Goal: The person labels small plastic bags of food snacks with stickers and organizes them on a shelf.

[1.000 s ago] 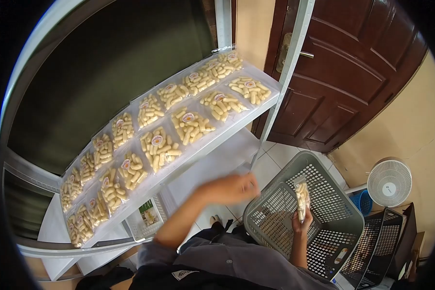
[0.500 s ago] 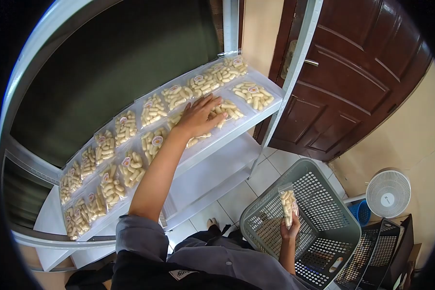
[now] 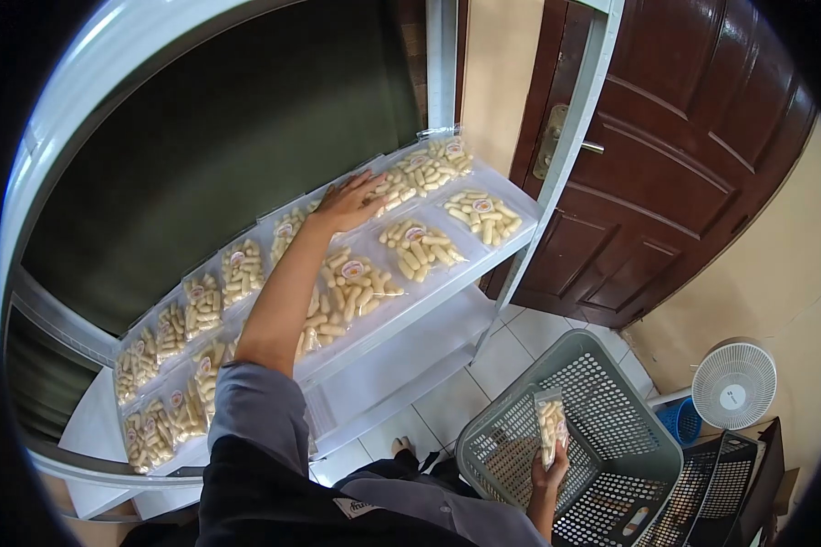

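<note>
Clear packets of pale finger-shaped pieces with round labels lie in two rows on a white shelf (image 3: pixel 410 305). My left hand (image 3: pixel 348 202) rests with fingers spread on the back row, partly covering a packet beside the packet (image 3: pixel 417 173) to its right. In front of it lie a labelled packet (image 3: pixel 356 284) and another packet (image 3: pixel 420 248). My forearm hides part of both rows. Over the grey perforated basket (image 3: pixel 570 365), my right hand (image 3: pixel 549 467) grips an upright packet (image 3: pixel 551 425) by its lower end.
A brown door (image 3: pixel 648 173) stands beyond the shelf's metal upright (image 3: pixel 570 118). At the right are a white fan (image 3: pixel 734 385), a small blue basket (image 3: pixel 680 421) and black crates (image 3: pixel 711 479). A dark curtain (image 3: pixel 219 155) hangs behind the shelf.
My left hand has moved from the front row to the back row, uncovering the front packets. My right hand still holds its packet over the basket. The view has shifted slightly.
</note>
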`<state>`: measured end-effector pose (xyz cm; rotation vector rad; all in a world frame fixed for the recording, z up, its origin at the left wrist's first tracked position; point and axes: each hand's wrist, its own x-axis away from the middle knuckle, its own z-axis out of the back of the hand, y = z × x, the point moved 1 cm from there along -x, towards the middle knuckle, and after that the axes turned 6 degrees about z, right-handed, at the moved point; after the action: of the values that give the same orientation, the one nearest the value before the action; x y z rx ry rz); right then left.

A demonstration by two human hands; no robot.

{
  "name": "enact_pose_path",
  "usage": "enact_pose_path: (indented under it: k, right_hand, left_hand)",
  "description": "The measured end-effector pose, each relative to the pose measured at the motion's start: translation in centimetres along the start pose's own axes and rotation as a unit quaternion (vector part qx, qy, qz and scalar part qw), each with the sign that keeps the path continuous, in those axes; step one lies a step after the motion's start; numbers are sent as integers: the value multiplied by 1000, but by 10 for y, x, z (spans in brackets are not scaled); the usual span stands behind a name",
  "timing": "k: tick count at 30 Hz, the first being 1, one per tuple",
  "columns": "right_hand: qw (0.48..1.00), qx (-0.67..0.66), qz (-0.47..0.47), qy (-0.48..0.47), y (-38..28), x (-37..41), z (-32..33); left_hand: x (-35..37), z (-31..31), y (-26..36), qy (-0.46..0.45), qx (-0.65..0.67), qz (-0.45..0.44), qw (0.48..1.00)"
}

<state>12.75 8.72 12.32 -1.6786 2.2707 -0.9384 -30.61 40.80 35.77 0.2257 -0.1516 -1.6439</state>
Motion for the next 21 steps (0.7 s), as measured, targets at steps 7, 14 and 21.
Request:
enact_pose_path:
  k: [7,14,21]
  right_hand:
    - [1000,15,-6,2,-1,0,9]
    - [999,21,29,3,-6,-1,5]
    - [999,35,37,20,-5,-2,10]
  left_hand:
    - [7,22,15,-9,-47,25,999]
    - [-65,-4,54,39,39,-46,997]
    - [-61,-10,47,-35,6,-49,998]
